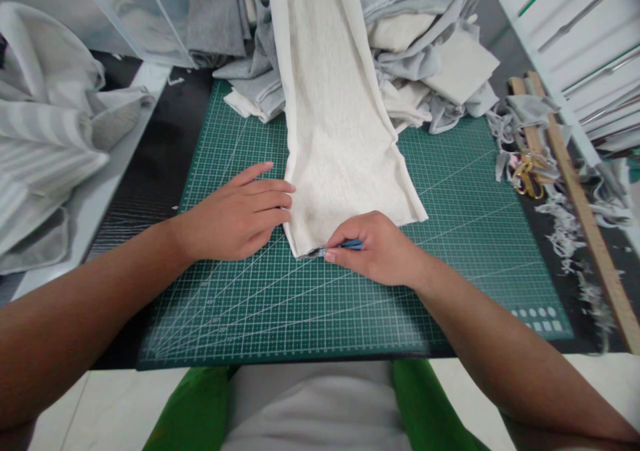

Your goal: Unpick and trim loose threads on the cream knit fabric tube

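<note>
A long piece of cream fabric (340, 131) lies lengthwise over the green cutting mat (240, 311), its near end toward me. My left hand (240, 217) is flat with fingers outstretched, the fingertips at the fabric's left edge. In my right hand (377, 247), a small blue tool (353, 244) is pinched between thumb and fingers. The tool points left at the fabric's near edge, by the lower left corner. Its exact kind is hidden by my fingers.
Piles of grey and cream cloth (425, 51) stand behind the mat. Striped fabric (45, 144) lies at left. On the right are gold-handled scissors (527, 176), fabric scraps (557, 224) and a wooden ruler (590, 224). A translucent bin (150, 11) stands at the back left.
</note>
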Motion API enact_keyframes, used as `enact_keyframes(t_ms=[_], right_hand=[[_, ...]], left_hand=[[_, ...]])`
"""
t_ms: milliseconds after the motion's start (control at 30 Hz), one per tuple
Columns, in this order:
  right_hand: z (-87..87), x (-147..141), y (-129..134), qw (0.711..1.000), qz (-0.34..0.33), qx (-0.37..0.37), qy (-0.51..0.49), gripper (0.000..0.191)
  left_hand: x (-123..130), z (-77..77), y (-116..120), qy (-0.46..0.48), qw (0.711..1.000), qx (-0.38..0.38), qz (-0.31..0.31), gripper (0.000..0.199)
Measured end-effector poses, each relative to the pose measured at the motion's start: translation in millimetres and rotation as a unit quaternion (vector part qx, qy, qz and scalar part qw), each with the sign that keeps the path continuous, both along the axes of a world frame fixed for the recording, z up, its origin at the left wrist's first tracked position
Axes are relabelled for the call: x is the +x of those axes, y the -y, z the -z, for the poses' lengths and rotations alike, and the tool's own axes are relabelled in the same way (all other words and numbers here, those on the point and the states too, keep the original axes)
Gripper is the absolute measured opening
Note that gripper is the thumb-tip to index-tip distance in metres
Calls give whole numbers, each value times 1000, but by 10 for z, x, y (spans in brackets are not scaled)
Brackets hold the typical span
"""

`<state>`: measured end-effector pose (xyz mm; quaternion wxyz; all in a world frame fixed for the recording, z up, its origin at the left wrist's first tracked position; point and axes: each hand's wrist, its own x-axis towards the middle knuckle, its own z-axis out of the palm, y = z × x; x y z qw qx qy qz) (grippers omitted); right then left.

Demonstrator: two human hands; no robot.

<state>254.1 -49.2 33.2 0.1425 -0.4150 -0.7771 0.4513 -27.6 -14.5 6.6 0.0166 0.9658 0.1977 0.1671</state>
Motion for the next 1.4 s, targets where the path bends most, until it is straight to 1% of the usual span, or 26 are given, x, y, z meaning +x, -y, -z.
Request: enact_keyframes(t_ms=[133, 200, 300, 400, 467, 567, 700, 800, 900, 1000, 1100, 1167, 1200, 1233, 1300, 1333, 1367, 1400], right_hand=[[-31, 68, -27, 1000, -15, -9, 11, 12], [-47, 116, -49, 1000, -12, -8, 18, 12], [-77, 196, -97, 999, -9, -10, 34, 12], [-105, 270, -148, 999, -19, -19, 43, 14], [-117, 311, -174, 998, -31, -33, 42, 13], [-120, 353, -193, 996, -48, -73, 31, 9], [-124, 374, -196, 989, -87, -122, 4, 9], [-155, 383, -184, 983, -103, -148, -28, 10], [-193, 403, -171, 978, -89, -172, -74, 8], [-187, 423, -164, 970, -45, -172, -163, 14], [-129, 420, -163, 952, 43, -146, -267, 24], [-81, 401, -166, 945, 112, -112, -286, 28], [-58, 387, -170, 948, 143, -85, -272, 29], [-37, 372, -175, 955, 171, -47, -238, 31], [0, 342, -187, 968, 216, 63, -114, 39], [13, 327, -193, 965, 229, 123, -28, 47], [19, 312, -200, 956, 231, 171, 66, 56], [18, 297, -205, 941, 221, 202, 158, 63]], left_hand=[[-21, -22, -27, -28, 999, 36, 0, 18], [-40, -30, -38, -31, 999, 24, 2, 15], [-55, -35, -37, -34, 999, -16, -5, 13], [-42, -36, -20, -43, 999, -11, -5, 12], [-27, -37, -9, -46, 999, 6, -3, 11], [-26, -35, -5, -32, 999, 14, -3, 8], [-64, -18, -36, 6, 1000, -10, -13, 7], [-85, -2, -66, 18, 999, -16, -33, 15], [-85, -5, -78, 12, 998, 15, -65, 28], [-75, -25, -70, -27, 996, 33, -83, 35], [-71, -30, -56, -38, 995, 24, -85, 35], [-73, -13, -53, -3, 995, 35, -97, 27], [-75, 0, -54, 16, 993, 42, -110, 20], [-77, 14, -56, 31, 991, 44, -124, 16], [-79, 41, -64, 43, 987, 29, -153, 26], [-80, 52, -68, 39, 986, 12, -161, 31], [-79, 59, -73, 35, 986, -4, -163, 33], [-77, 64, -76, 31, 986, -15, -161, 34]])
